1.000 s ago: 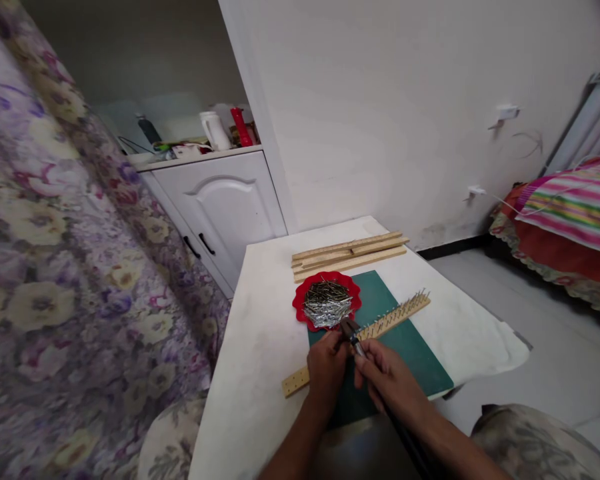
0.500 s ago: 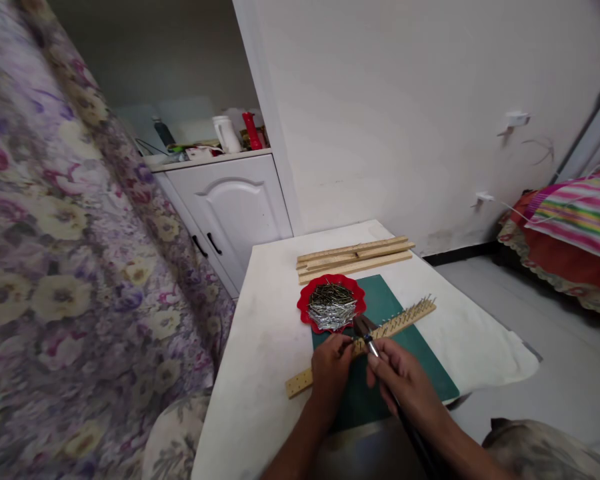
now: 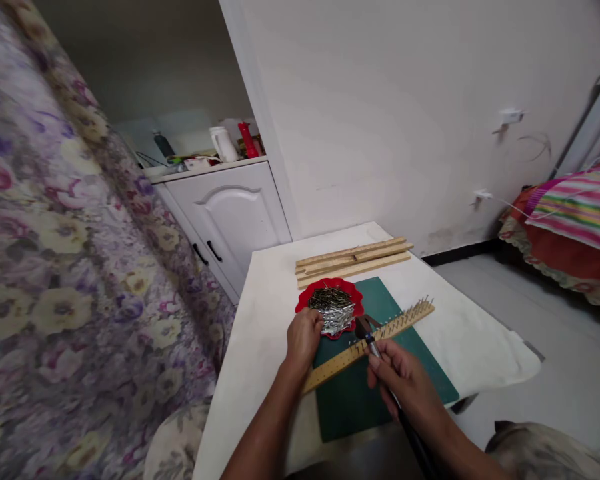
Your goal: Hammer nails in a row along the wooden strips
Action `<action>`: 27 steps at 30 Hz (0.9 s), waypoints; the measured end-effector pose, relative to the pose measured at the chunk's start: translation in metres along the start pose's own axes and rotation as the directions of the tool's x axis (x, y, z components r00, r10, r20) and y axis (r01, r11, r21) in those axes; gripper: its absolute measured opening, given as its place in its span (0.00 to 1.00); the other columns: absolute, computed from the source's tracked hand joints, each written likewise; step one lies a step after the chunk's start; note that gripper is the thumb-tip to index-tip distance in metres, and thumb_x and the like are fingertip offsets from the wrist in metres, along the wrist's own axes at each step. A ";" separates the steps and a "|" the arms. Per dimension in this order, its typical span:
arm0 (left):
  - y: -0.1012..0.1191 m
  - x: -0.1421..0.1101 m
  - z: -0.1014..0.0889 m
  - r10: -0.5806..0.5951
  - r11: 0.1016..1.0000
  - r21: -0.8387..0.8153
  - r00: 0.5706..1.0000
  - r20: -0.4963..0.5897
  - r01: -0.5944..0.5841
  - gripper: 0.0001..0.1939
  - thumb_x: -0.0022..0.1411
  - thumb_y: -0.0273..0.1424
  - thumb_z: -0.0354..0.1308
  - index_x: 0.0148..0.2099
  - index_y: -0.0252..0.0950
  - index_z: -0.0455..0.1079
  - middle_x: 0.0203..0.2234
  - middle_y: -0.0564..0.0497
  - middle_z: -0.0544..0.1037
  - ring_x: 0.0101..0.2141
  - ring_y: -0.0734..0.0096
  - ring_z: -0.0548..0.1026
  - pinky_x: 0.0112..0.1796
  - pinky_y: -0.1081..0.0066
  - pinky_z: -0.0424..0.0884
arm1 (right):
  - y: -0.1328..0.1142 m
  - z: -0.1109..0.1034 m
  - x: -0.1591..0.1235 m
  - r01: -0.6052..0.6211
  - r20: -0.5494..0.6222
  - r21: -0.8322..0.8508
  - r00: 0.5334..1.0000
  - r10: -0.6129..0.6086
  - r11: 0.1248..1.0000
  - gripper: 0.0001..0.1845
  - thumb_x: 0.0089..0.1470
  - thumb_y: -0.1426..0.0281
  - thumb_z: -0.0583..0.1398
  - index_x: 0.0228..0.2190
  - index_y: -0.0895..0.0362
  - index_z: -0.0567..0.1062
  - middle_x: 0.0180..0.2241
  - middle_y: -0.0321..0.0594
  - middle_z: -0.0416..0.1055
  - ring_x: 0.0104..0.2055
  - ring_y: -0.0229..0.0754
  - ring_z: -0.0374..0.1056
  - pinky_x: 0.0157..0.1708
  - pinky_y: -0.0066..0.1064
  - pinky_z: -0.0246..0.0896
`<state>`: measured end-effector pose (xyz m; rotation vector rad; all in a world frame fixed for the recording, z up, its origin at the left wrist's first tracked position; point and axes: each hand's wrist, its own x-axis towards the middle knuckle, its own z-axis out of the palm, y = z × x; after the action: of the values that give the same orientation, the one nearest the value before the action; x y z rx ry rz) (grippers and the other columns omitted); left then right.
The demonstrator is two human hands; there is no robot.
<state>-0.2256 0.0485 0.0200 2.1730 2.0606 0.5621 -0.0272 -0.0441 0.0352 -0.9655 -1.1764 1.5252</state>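
My left hand (image 3: 304,339) is at the near-left rim of a red scalloped dish (image 3: 359,305), fingers bent together; anything between them is hidden. Dark nails (image 3: 330,297) and silver nails (image 3: 337,319) fill the dish in two heaps. My right hand (image 3: 403,373) is wrapped around a claw hammer (image 3: 373,347), whose dark head is over the middle of a wooden strip (image 3: 337,363). Rows of nails (image 3: 407,315) stand up from the strip's right part, some leaning. Its left part shows small dark holes. Beneath the strip lies a green mat (image 3: 350,407).
Several wooden strips (image 3: 353,260) lie at the back of the white-covered table (image 3: 260,320). A white cabinet (image 3: 235,207) and a flowered curtain (image 3: 80,267) stand to the left. On the right is a bed with a striped cover (image 3: 580,207).
My left hand has left the wooden strip and moved up and left to the red dish. The hammer in my right hand stays nearly in place over the strip.
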 end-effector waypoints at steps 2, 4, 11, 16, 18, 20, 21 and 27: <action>0.001 0.007 0.001 -0.001 0.999 0.033 0.999 0.035 0.000 0.05 0.56 0.29 0.55 0.31 0.38 0.71 0.31 0.52 0.75 0.33 0.70 0.71 0.31 0.75 0.59 | -0.001 0.000 0.000 -0.005 -0.005 0.003 1.000 0.005 1.000 0.15 0.53 0.55 0.56 0.29 0.55 0.64 0.20 0.27 0.68 0.07 0.25 0.51 0.06 0.17 0.40; 0.002 0.011 0.003 -0.003 0.999 0.050 0.998 0.061 0.000 0.04 0.54 0.29 0.56 0.29 0.38 0.72 0.30 0.52 0.75 0.32 0.70 0.71 0.30 0.74 0.59 | -0.002 -0.001 0.000 0.000 -0.005 0.002 1.000 0.000 1.000 0.15 0.54 0.56 0.56 0.29 0.55 0.64 0.20 0.28 0.68 0.07 0.24 0.51 0.06 0.17 0.40; 0.010 0.012 0.000 -0.028 0.994 0.109 0.993 0.111 0.015 0.05 0.53 0.27 0.55 0.28 0.39 0.72 0.28 0.51 0.77 0.32 0.67 0.73 0.30 0.73 0.59 | -0.003 -0.001 -0.001 -0.002 -0.004 -0.007 1.000 0.002 1.000 0.14 0.55 0.57 0.55 0.29 0.56 0.63 0.19 0.27 0.67 0.07 0.24 0.51 0.06 0.16 0.42; 0.014 0.005 -0.007 -0.004 0.995 0.096 0.995 0.097 -0.005 0.06 0.56 0.28 0.53 0.32 0.39 0.71 0.32 0.51 0.76 0.35 0.67 0.72 0.31 0.73 0.59 | -0.001 -0.001 -0.001 0.004 -0.002 0.002 1.000 -0.004 1.000 0.14 0.55 0.57 0.55 0.29 0.55 0.64 0.20 0.27 0.67 0.07 0.24 0.51 0.06 0.16 0.42; 0.016 0.000 -0.011 0.025 0.996 0.080 0.996 0.088 -0.032 0.05 0.58 0.28 0.52 0.33 0.39 0.70 0.33 0.51 0.75 0.35 0.68 0.72 0.31 0.73 0.60 | 0.000 -0.001 -0.001 -0.002 -0.008 0.010 1.000 0.003 1.000 0.14 0.54 0.57 0.56 0.30 0.55 0.64 0.20 0.27 0.68 0.07 0.24 0.51 0.06 0.17 0.42; 0.020 -0.005 -0.016 0.070 0.996 0.051 0.996 0.057 -0.073 0.06 0.59 0.29 0.51 0.33 0.39 0.69 0.33 0.51 0.75 0.34 0.69 0.71 0.32 0.73 0.60 | 0.002 -0.001 -0.001 -0.007 -0.018 0.015 1.000 0.007 1.000 0.15 0.53 0.57 0.57 0.30 0.56 0.64 0.19 0.27 0.68 0.07 0.24 0.51 0.06 0.17 0.42; 0.022 -0.009 -0.018 0.096 0.995 0.031 0.995 0.034 -0.097 0.06 0.60 0.29 0.50 0.34 0.39 0.68 0.33 0.51 0.74 0.34 0.69 0.71 0.32 0.73 0.60 | 0.004 -0.002 0.000 -0.008 -0.026 0.017 1.000 0.008 1.000 0.15 0.52 0.57 0.58 0.31 0.56 0.64 0.19 0.27 0.68 0.07 0.24 0.51 0.06 0.17 0.42; 0.050 -0.049 -0.013 0.323 0.943 -0.111 0.943 0.072 -0.315 0.09 0.63 0.29 0.45 0.37 0.40 0.67 0.31 0.51 0.73 0.31 0.71 0.70 0.30 0.74 0.61 | 0.013 -0.004 0.008 0.013 -0.083 0.002 0.996 -0.013 1.000 0.16 0.48 0.57 0.61 0.32 0.55 0.65 0.19 0.25 0.67 0.06 0.26 0.51 0.05 0.19 0.44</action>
<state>-0.1841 -0.0061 0.0384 2.4402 1.6089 0.5683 -0.0284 -0.0371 0.0214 -1.0081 -1.1200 1.4622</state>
